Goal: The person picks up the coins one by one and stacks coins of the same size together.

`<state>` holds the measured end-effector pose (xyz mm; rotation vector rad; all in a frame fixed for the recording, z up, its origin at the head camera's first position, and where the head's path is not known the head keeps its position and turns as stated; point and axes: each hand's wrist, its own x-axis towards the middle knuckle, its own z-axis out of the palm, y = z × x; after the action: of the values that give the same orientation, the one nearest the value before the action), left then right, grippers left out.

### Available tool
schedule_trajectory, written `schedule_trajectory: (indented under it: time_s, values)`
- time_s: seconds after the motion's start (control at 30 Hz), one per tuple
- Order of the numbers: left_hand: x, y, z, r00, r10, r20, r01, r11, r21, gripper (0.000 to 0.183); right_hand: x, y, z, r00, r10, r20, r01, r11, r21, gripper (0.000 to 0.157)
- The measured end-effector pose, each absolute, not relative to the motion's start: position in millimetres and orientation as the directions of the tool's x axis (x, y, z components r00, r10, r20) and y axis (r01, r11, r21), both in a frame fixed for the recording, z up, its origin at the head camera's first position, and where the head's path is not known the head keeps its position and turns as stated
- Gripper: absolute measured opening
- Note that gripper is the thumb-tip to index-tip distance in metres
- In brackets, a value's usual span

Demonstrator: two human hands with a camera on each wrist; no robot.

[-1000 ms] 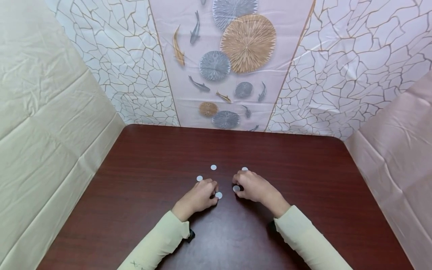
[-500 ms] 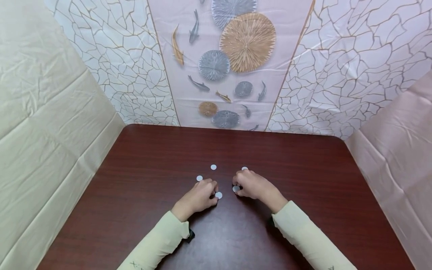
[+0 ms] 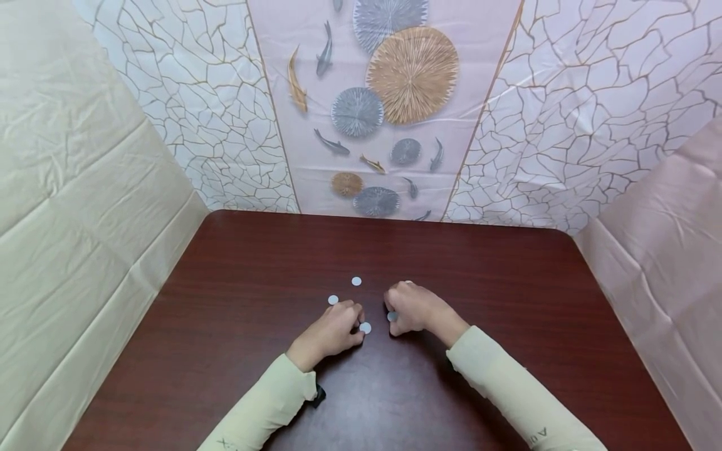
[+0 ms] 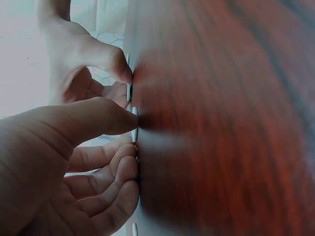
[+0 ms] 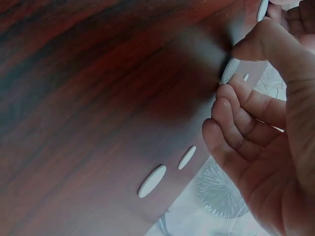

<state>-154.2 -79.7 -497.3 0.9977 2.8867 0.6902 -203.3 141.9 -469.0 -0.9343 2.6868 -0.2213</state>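
Observation:
Several small flat white discs lie on the dark red-brown wood table [image 3: 496, 275]. My left hand [image 3: 329, 333] pinches the near left white disc [image 3: 365, 328] between thumb and fingertips; in the left wrist view that disc stands edge-on by the thumb. My right hand [image 3: 417, 310] pinches another white disc [image 3: 392, 317] to the right of it. In the right wrist view this disc [image 5: 230, 70] sits between thumb tip and index fingertip, the other fingers curled beside it. Both hands rest low at the tabletop, a small gap between them.
Beyond my left hand lie two more white discs [image 3: 356, 281] [image 3: 333, 300]. Another white disc [image 3: 408, 282] shows only its edge behind my right hand. A patterned cloth [image 3: 406, 150] hangs at the table's back, with plain cloth [image 3: 101, 207] along the sides.
My right hand has shifted slightly left and its thumb sits a little lower, with the disc between its fingers a touch further left. The left hand and the other discs stay put.

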Motion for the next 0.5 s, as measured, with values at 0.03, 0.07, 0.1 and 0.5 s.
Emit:
schedule_trajectory:
  time_s: [0.03,0.07,0.1,0.5]
  values:
    - [-154.2,-79.9,-497.6,-0.797,0.589,0.134,0.586,0.699,0.411,0.016,-203.0,140.9,-469.2,-0.745,-0.632,-0.214,-0.597,0.774,-0.211,0.028]
    - [-154.1,-80.1,-497.8,-0.797,0.589,0.135,0.585,0.699,0.411,0.016,-202.6,140.0,-469.3,-0.743,-0.635,-0.210,-0.609,0.772,-0.181,0.030]
    - [-154.0,-80.3,-498.0,-0.797,0.589,0.135,0.586,0.699,0.410,0.016,-202.2,139.2,-468.9,-0.741,-0.638,-0.208,-0.618,0.770,-0.160,0.030]
    - [-157.2,-81.1,-497.7,-0.798,0.594,0.102,0.575,0.701,0.422,0.017,-199.1,144.2,-472.7,-0.709,-0.703,-0.059,-0.687,0.706,-0.170,0.023]
